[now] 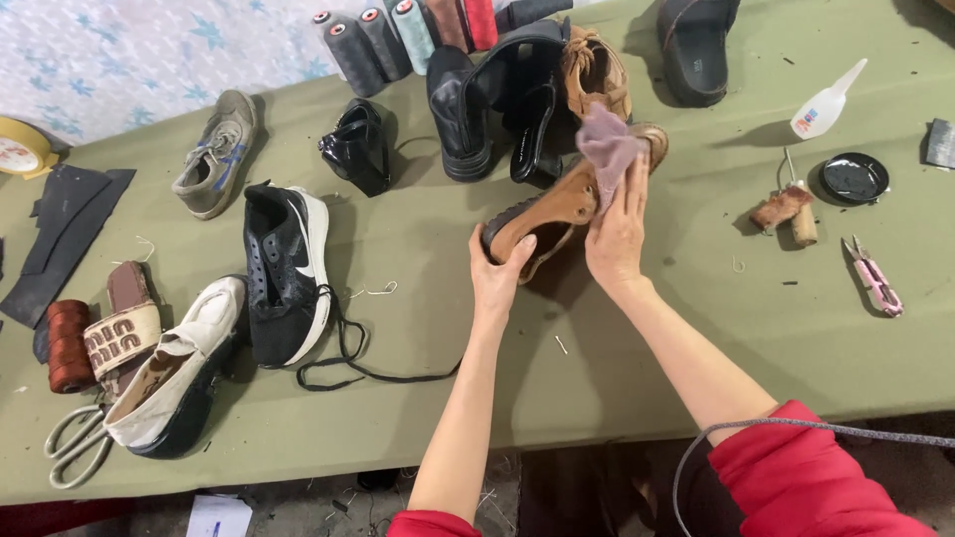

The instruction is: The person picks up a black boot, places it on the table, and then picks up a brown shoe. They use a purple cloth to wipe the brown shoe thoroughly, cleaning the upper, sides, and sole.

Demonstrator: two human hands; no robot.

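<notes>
At the far left of the olive-green worktop point(418, 398) lie a roll of yellow tape point(20, 149), dark leather scraps point(65, 234) and a spool of rust-brown thread point(68, 345). Just beside the spool, a pair of scissors point(75, 443) pokes out from under a white and black canvas shoe point(174, 373), which lies next to a brown strap sandal point(124, 328). Further back rests a worn grey sneaker point(214, 154). A black and white trainer point(286, 270) lies near the middle-left, its loose black lace point(348, 363) trailing over the cloth. Behind it sits a glossy black shoe point(358, 147), and along the back edge stand cones of thread point(373, 40) beside a black boot point(463, 109).

In the centre, the left hand point(497, 273) is clamped on the heel end of a tan leather shoe point(552, 209), holding it tilted on its side just above the worktop. The right hand point(617, 234) lies flat along the shoe's upper, fingers together, pressing a mauve cloth point(609, 144) against it. A second tan shoe point(594, 70) lies just behind.

To the right are a black slipper point(696, 45), a white squeeze bottle point(826, 99), a brown-handled awl point(786, 204) touching a cork-like stub point(804, 227), a round black lid point(854, 179) and pink thread snips point(875, 278).
</notes>
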